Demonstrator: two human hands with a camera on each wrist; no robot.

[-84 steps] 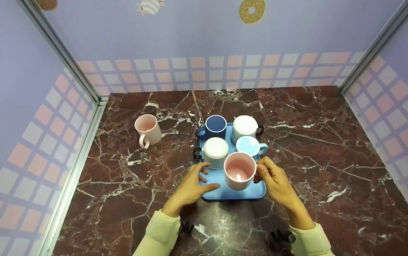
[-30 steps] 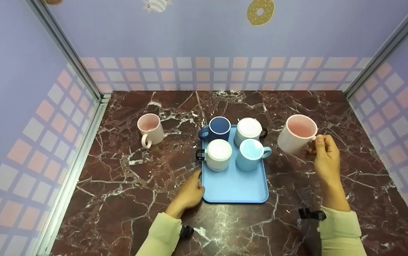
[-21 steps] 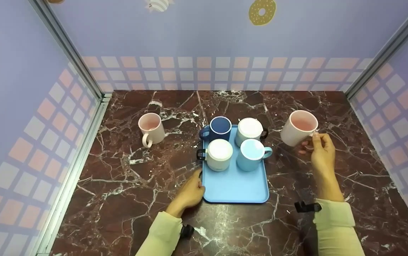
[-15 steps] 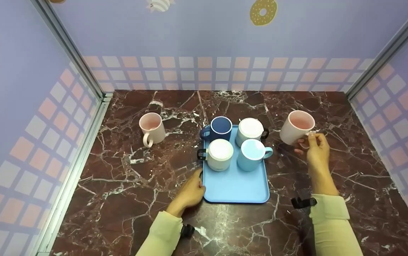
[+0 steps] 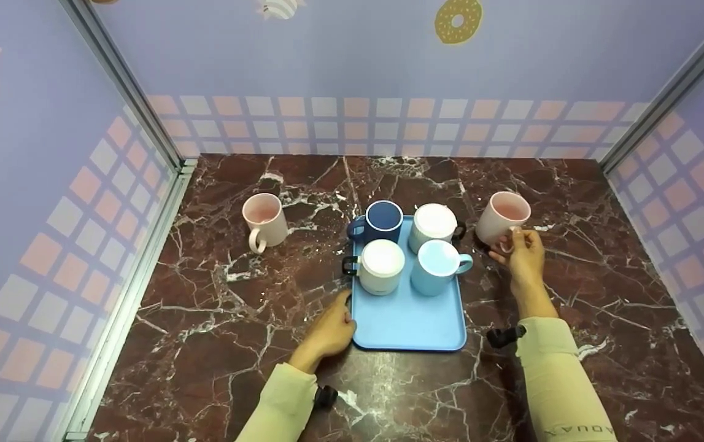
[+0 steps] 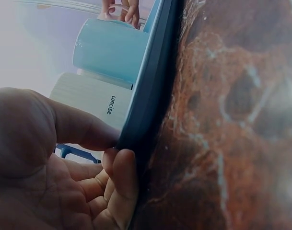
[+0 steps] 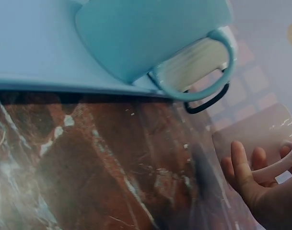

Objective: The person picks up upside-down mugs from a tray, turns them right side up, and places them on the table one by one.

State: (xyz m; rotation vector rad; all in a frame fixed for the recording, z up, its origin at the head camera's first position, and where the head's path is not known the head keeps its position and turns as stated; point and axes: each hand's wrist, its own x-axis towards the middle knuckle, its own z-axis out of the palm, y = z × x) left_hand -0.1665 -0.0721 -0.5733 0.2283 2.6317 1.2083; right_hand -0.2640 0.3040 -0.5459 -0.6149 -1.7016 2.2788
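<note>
In the left wrist view, toward 9 to 10 o'clock, the white mug (image 6: 81,98) on the blue tray (image 6: 153,81) reads "concise". In the head view, toward 4 to 5 o'clock, the right sleeve (image 5: 563,383) bears letters, seemingly "AQUA", the rest unclear.

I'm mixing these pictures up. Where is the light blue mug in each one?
Head: the light blue mug is just right of centre, its handle pointing right.
Left wrist: the light blue mug is near the top, left of centre, appearing sideways.
Right wrist: the light blue mug is large at the top, cut off by the edge.
Shared landmark: the blue tray under it.
</note>
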